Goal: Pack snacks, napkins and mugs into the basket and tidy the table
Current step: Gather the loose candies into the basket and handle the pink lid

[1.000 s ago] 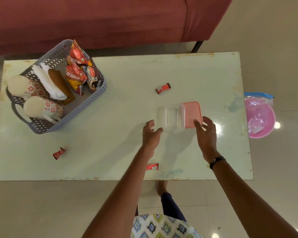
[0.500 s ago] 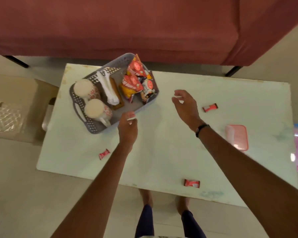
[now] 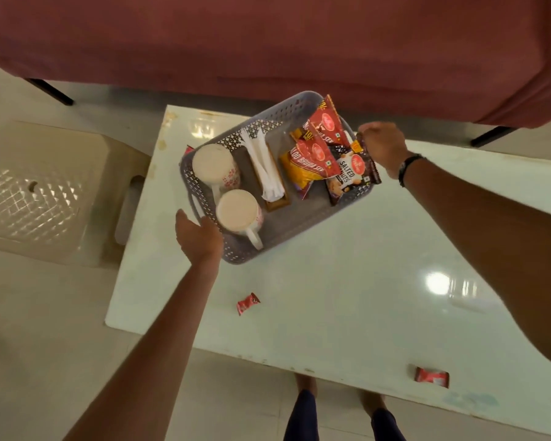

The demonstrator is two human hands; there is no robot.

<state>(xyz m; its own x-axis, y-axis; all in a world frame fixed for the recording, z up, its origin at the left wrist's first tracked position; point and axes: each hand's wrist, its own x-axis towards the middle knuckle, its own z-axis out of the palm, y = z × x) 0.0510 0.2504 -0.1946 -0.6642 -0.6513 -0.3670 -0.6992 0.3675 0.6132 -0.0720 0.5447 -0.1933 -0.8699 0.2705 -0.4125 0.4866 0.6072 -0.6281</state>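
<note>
A grey perforated basket (image 3: pixel 299 226) stands at the table's far left. It holds two white flowered mugs (image 3: pixel 215 168) (image 3: pixel 239 211), white napkins (image 3: pixel 264 167) on a brown holder, and red and dark snack packets (image 3: pixel 315 160). My left hand (image 3: pixel 198 237) is at the basket's near left end, fingers curled onto the rim by the handle. My right hand (image 3: pixel 382 148) is closed at the far right end, behind the salted nuts packet (image 3: pixel 350 176). Two red candy wrappers (image 3: pixel 247 303) (image 3: pixel 431 378) lie on the table.
The pale glossy table (image 3: pixel 363 281) extends to the right. A beige plastic stool (image 3: pixel 45 192) stands close to its left edge. A red sofa (image 3: pixel 268 43) runs along the far side. A bit of red wrapper (image 3: pixel 189 149) peeks out behind the basket.
Both hands left the clear box and pink lid at the table's right and travelled left to the basket's two ends. My view swung left with them.
</note>
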